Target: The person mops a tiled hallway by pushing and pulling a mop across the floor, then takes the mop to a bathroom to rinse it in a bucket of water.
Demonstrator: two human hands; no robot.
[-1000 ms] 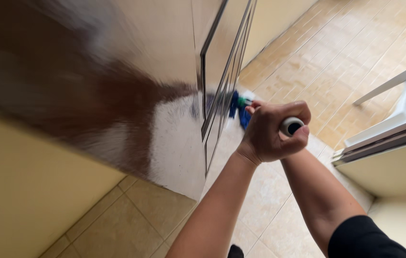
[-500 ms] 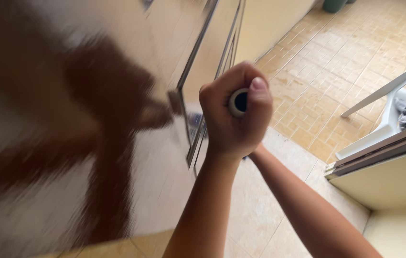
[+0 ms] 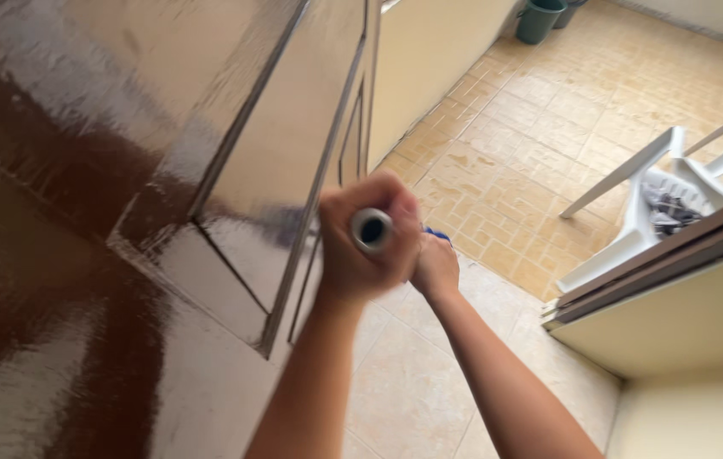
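Observation:
Both of my hands hold a mop handle seen end-on; its white hollow tip (image 3: 372, 229) points at the camera. My left hand (image 3: 355, 255) is wrapped around the top of the handle. My right hand (image 3: 435, 268) grips the handle just below and behind it. A bit of the blue mop head (image 3: 436, 232) shows past my hands, low near the tiled floor. The hands are close beside a glossy brown door (image 3: 166, 187) on my left.
A beige tiled floor (image 3: 540, 127) stretches ahead. A white plastic chair (image 3: 676, 183) with dark cloth on it stands at right. A sliding door frame (image 3: 659, 255) and cream wall are at lower right. A green bucket (image 3: 538, 19) sits far back.
My hands and the handle moved left and lower in view, toward the door. The view swung so the door fills more of the left and the bucket appeared.

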